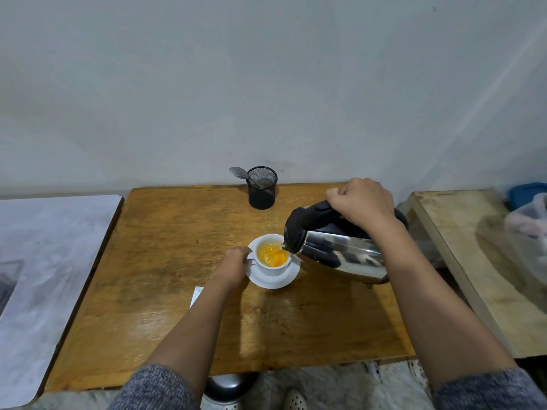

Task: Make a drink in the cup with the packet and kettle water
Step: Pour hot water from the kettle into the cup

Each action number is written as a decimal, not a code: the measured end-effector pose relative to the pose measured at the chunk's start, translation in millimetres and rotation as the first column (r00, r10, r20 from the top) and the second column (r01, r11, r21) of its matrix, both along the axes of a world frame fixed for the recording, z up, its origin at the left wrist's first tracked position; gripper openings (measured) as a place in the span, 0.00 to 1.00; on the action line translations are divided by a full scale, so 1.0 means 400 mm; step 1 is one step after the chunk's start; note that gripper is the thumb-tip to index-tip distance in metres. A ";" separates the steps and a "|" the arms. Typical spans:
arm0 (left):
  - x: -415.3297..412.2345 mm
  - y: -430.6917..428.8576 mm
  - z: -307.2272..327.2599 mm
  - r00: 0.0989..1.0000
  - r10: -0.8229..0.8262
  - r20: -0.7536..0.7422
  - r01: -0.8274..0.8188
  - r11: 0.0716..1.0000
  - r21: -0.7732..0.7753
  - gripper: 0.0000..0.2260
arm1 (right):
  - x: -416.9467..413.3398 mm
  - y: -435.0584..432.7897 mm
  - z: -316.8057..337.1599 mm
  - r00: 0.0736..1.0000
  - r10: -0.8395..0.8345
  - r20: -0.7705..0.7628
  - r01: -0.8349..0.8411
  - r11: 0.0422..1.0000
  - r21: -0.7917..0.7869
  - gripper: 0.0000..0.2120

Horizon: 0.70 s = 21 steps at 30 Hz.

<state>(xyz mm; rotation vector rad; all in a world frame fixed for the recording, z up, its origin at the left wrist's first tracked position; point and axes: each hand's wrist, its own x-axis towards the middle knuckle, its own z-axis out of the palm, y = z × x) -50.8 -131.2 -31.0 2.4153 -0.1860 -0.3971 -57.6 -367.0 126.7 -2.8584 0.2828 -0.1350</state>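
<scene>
A white cup [271, 269] stands on a white saucer [278, 280] in the middle of the wooden table [165, 261]. Orange liquid fills part of the cup. My left hand [235, 263] pinches the cup's handle on its left side. My right hand [362, 202] grips the black handle of a steel kettle [340, 253], which is tilted left with its spout over the cup's right rim, and water runs into the cup. A white packet [196, 295] lies flat on the table, mostly hidden under my left forearm.
A black mesh holder [262, 187] with a spoon [238, 172] leaning out stands at the table's far edge by the wall. A pale surface [44, 261] adjoins on the left. A worn wooden board [479, 261] with a plastic bag [529, 223] lies to the right.
</scene>
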 end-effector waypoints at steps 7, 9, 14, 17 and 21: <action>0.003 0.003 -0.003 1.000 -0.005 0.005 0.005 1.000 0.010 0.10 | 0.005 -0.004 -0.004 1.000 -0.009 -0.002 0.009 1.000 0.005 0.19; 0.004 0.005 -0.004 1.000 -0.011 0.005 0.011 1.000 0.012 0.10 | 0.006 -0.005 -0.006 1.000 -0.010 -0.001 0.010 1.000 0.000 0.19; 0.003 -0.001 0.000 1.000 -0.022 0.007 0.022 1.000 0.013 0.10 | 0.009 -0.006 -0.005 1.000 -0.016 -0.002 0.016 1.000 -0.013 0.19; 0.004 0.001 -0.001 1.000 -0.020 0.000 0.020 1.000 0.011 0.10 | 0.009 -0.006 -0.008 1.000 -0.011 -0.002 0.011 1.000 -0.009 0.19; 0.003 0.001 -0.003 1.000 -0.013 -0.004 0.013 1.000 0.017 0.11 | 0.009 -0.004 -0.007 1.000 -0.012 -0.010 0.011 1.000 -0.009 0.19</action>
